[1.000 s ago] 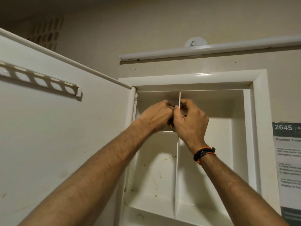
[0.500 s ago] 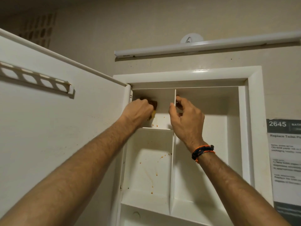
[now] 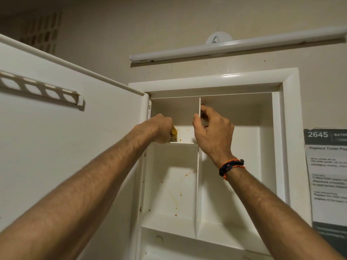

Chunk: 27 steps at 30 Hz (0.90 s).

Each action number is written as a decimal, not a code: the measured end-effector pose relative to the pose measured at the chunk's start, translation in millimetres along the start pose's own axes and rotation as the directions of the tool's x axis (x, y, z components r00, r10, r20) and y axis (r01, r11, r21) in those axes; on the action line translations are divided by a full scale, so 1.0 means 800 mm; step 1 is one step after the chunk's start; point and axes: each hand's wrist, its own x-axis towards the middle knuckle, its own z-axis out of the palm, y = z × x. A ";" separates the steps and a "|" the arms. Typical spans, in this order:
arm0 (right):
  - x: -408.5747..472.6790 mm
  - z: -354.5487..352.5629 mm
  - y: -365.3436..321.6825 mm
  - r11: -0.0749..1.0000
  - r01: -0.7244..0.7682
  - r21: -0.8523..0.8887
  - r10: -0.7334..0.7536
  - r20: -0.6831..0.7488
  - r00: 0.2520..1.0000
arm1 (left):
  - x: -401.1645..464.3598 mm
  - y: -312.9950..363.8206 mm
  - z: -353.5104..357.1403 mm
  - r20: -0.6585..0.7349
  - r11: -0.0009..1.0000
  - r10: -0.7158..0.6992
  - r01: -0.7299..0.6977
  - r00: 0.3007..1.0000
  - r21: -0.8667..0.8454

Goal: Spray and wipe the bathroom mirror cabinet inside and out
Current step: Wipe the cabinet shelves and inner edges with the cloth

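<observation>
While my left hand [image 3: 161, 128] presses a yellow cloth [image 3: 173, 133] into the upper-left compartment of the mirror cabinet [image 3: 287, 147], its grip is curled round that cloth just above the small shelf [image 3: 183, 143]. From the head view, my right hand [image 3: 214, 132] pinches the upright divider [image 3: 199, 166], thumb on the near side. Orange spots [image 3: 185, 175] lie directly below the cloth, down the back wall, so the left hand is nearer them.

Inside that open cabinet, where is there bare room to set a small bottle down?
The tall right compartment, between the centre divider and the right wall, holds nothing; its floor is bare. The lower left compartment, under the small shelf, is free but stained. The upper left nook is crowded: the left hand grips a yellow cloth there.
</observation>
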 end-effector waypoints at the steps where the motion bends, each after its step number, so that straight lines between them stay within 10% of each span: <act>1: 0.000 0.000 0.000 1.000 0.001 -0.007 -0.001 0.001 1.000 | 0.000 0.001 -0.002 0.014 1.000 0.002 -0.001 1.000 -0.019; 15: 0.008 -0.007 0.002 1.000 0.000 -0.009 0.001 0.080 0.997 | -0.002 0.052 -0.005 -0.036 0.956 0.188 -0.191 0.982 -0.221; 27: 0.010 -0.015 0.004 0.995 0.098 -0.010 -0.095 0.171 0.981 | 0.009 0.013 -0.020 0.156 0.959 0.249 -0.265 0.956 0.098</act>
